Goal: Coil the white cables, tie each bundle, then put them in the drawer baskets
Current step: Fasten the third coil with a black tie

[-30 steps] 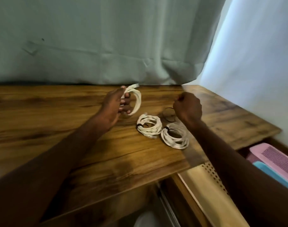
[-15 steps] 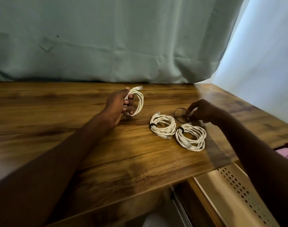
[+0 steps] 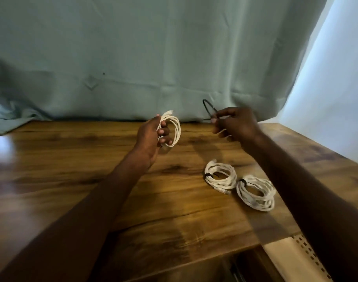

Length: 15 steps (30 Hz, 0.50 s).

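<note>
Fingers busy on both sides
Left hand (image 3: 148,137) curls round a coiled white cable (image 3: 172,130); right hand (image 3: 238,124) pinches a black tie loop (image 3: 208,107), both above the wooden tabletop (image 3: 72,169), two tied bundles (image 3: 221,177) near its right edge.

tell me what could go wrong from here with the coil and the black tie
The left hand grips the untied coil on one side only, so loops could spring loose before it is bound. The right hand pinches the thin black band at its end; it might slip out while being wrapped. Either arm could brush the two tied bundles lying near the table edge.
</note>
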### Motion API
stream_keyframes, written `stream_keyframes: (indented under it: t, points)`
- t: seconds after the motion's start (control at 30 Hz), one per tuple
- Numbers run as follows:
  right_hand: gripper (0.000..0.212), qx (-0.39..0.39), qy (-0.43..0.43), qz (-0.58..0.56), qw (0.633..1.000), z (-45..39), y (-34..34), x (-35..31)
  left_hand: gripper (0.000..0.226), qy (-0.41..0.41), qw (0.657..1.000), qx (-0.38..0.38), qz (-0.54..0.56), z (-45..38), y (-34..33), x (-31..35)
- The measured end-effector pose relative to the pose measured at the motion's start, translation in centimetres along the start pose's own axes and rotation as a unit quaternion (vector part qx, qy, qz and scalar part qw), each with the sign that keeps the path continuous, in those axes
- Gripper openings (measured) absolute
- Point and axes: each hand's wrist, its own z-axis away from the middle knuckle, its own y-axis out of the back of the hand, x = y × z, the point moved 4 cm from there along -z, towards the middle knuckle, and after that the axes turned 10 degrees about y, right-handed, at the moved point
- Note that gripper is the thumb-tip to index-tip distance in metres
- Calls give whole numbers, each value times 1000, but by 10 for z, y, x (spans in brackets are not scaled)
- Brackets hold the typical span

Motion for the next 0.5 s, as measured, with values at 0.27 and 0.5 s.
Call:
stream_keyframes:
  t: [0.27,0.5]
  points:
    - [16,-144,-21,-172,974,41,-187,-55,36,-15,995,100,-16,37,127,48]
    - [15,-92,30,-130,987,46,-282,-32,44,-8,989,143,-27,26,171,64]
